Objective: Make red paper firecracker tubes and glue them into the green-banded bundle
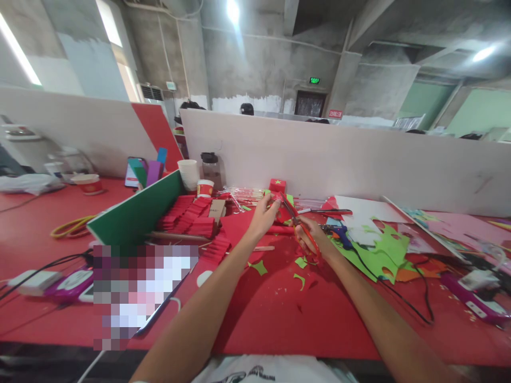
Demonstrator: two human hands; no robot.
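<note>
Near the middle of the table, my left hand pinches a small red piece, perhaps paper, between thumb and fingertips. My right hand is wrapped round the orange-red handles of a pair of scissors, whose blades point up and left to that piece. Whether the blades touch or cut it I cannot tell. Just behind my hands stands a red box with a yellow star on it. Below them lie green paper scraps on the red tabletop.
Folded red pieces lie left of centre beside a green board. Cut green sheets, a blue-handled tool and a black cord lie to the right. A white partition stands behind; a pixelated screen lies front left.
</note>
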